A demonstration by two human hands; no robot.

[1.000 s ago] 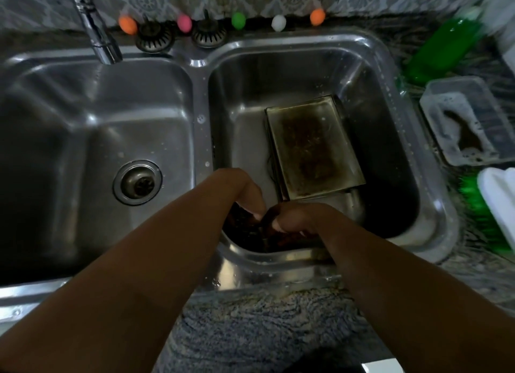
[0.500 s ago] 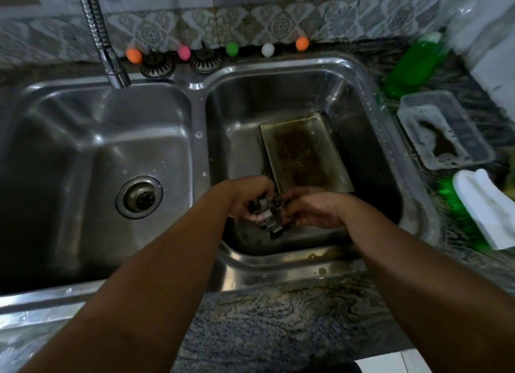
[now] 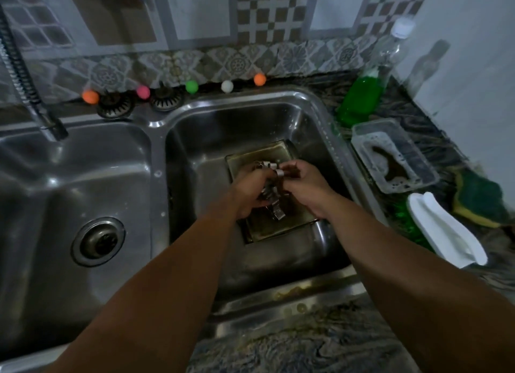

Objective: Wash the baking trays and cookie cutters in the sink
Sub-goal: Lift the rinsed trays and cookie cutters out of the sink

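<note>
Left hand [image 3: 248, 191] and right hand [image 3: 303, 186], fingers curled, both grip a cluster of metal cookie cutters [image 3: 271, 197], held over the baking tray [image 3: 278, 230] lying flat in the right basin of the sink [image 3: 195, 155]. Cutters look light, thin, stiff w/ sharp edges, prob. slippery when wet; best held by flat band sides, not rims. Tray looks greasy; lift by its rim.
</note>
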